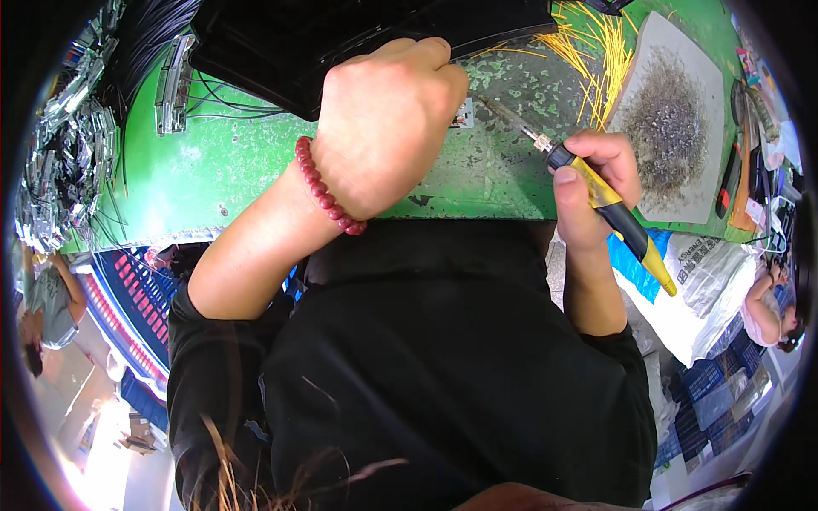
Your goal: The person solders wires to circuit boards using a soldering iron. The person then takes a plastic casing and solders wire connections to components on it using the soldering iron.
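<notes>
My left hand [383,128], with a red bead bracelet [317,186] at its wrist, is closed in a fist over the bench. Its fingertips are turned under, so whatever they hold is hidden. Beside its knuckles a small white piece [463,113] shows on the bench, partly covered by the hand. In my right hand [586,220] is a yellow and black soldering iron [632,232], gripped like a pen between thumb and fingers. The iron's dark tip points up and left toward the small white piece, a short way apart from it.
On the green bench [256,179] lie a black casing [256,51], thin yellow wires [609,64], a pale board [652,38] with dark residue, and tools [745,170]. Shiny metal parts [64,162] and black wires [153,51] crowd the left. People sit on both sides.
</notes>
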The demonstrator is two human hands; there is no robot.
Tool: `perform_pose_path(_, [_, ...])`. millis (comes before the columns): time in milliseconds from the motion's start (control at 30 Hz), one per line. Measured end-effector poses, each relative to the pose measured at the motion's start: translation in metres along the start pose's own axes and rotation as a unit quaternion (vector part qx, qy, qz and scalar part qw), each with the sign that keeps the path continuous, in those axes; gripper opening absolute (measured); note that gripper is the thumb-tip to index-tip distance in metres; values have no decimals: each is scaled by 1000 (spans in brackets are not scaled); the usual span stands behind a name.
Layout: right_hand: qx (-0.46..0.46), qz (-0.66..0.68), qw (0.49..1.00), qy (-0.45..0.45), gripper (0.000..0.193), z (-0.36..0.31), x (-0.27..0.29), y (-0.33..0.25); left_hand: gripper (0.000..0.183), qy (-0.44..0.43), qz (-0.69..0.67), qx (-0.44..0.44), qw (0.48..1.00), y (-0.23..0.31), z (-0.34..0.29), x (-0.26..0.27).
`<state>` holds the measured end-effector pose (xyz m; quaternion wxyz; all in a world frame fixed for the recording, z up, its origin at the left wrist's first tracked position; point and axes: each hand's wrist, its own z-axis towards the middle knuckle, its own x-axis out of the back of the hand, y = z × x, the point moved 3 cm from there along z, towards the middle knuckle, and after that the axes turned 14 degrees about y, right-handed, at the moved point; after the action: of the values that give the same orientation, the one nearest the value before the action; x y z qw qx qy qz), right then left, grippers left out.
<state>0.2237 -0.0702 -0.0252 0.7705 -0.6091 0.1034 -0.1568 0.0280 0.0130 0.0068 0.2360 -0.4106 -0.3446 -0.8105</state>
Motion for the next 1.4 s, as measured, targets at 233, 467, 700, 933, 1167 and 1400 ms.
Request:
perform_pose_path(233, [-24,15,1000,2,26,4,-4,-3,8,8,3,-6,1000,0,0,-1])
perform_pose_path(467, [-1,12,1000,-6,29,6,-2,-1,9,45,-4,-18,999,-2,-4,-2])
perform_pose_path(700, [-23,39,999,-9,28,5,-2,-1,7,0,1,11,1000,-2,-4,2])
perform_pose_path(933, [-21,36,998,-42,23,5,1,0,8,5,6,-9,1000,-2,-2,-1])
perform_pose_path(1167, [-39,-17,998,-49,31,3,-2,-4,9,15,17,-22,1000,0,-1,1])
perform_pose_path(1400, [47,-25,994,-96,23,8,-4,-4,7,11,20,-20,1000,-1,-1,-1])
